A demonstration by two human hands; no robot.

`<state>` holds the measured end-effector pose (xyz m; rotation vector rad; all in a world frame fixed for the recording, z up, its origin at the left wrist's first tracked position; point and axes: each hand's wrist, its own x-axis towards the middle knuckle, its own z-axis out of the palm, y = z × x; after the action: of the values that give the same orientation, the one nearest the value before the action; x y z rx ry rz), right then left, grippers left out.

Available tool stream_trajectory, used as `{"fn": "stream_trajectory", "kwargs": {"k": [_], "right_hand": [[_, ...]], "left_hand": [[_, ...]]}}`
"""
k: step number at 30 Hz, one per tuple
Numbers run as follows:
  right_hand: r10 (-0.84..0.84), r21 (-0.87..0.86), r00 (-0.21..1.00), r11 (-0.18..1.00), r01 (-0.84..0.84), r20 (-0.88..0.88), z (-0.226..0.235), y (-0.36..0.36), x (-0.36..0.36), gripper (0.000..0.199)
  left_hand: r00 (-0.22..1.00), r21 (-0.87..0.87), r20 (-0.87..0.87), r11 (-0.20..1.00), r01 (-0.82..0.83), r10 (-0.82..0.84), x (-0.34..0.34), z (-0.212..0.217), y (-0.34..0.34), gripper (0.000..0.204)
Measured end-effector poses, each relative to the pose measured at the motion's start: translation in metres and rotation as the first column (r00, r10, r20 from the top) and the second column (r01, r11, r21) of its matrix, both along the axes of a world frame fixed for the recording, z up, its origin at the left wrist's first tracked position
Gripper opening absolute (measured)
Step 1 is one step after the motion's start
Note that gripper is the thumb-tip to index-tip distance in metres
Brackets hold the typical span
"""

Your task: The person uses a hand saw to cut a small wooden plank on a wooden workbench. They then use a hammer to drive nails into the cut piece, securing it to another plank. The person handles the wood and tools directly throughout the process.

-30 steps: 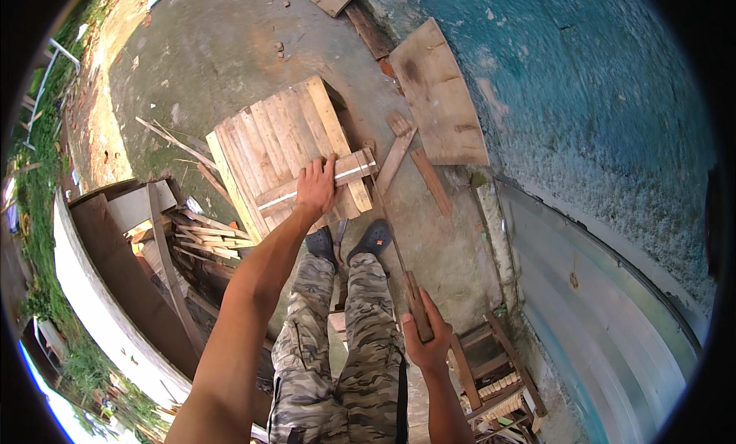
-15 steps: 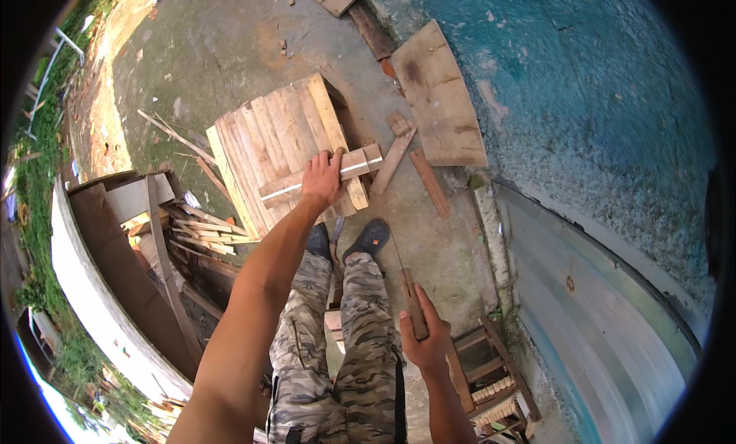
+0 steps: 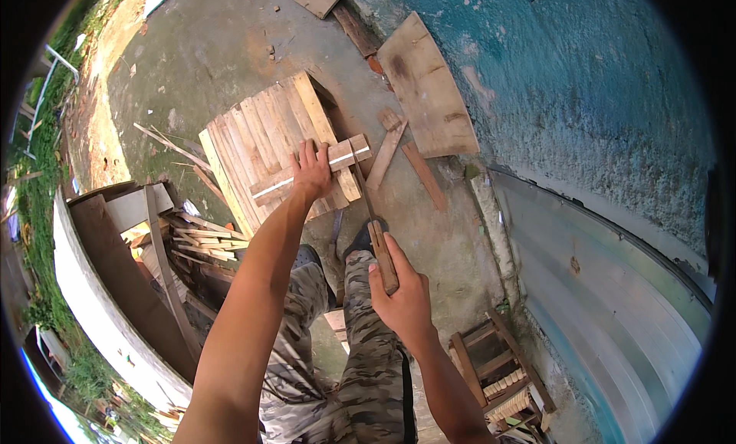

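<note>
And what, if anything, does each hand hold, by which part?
The right hand holds a saw by its wooden handle. The left hand rests on a striped plank, mid-length; a grip cannot be told.

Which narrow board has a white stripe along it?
The board under the left hand, lying across the slatted wooden surface; the planks on the ground to its right show no stripe.

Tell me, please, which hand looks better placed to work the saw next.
Right, I'd judge: the right hand grips the saw by its handle, with the blade reaching the plank. The left hand lies spread on the plank, seemingly better placed to steady it.
</note>
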<state>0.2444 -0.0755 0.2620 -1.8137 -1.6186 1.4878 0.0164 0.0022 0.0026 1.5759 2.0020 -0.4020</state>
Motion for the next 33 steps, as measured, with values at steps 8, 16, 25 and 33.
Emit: {"fn": "stream_trajectory", "kwargs": {"k": [8,16,25,33], "right_hand": [[-0.034,-0.027,0.997,0.999,0.032,-0.071,-0.004,0.004,0.004,0.055],[-0.042,-0.108,0.995,0.994,0.032,-0.092,0.008,0.005,0.007,0.057],[0.015,-0.178,1.0,0.984,-0.018,-0.023,0.024,0.014,0.004,0.057],[-0.009,-0.157,0.999,0.987,0.015,0.039,0.04,0.032,-0.025,0.055]], "left_hand": [[0.975,-0.232,-0.138,0.963,0.141,-0.176,0.0,0.018,0.018,0.094],[0.994,-0.076,0.091,0.995,0.06,-0.053,-0.013,0.026,0.018,0.087],[0.928,0.343,0.142,0.863,-0.372,0.343,-0.004,-0.018,0.028,0.069],[0.954,0.451,0.076,0.843,-0.294,0.291,-0.001,-0.018,0.031,0.064]]}}
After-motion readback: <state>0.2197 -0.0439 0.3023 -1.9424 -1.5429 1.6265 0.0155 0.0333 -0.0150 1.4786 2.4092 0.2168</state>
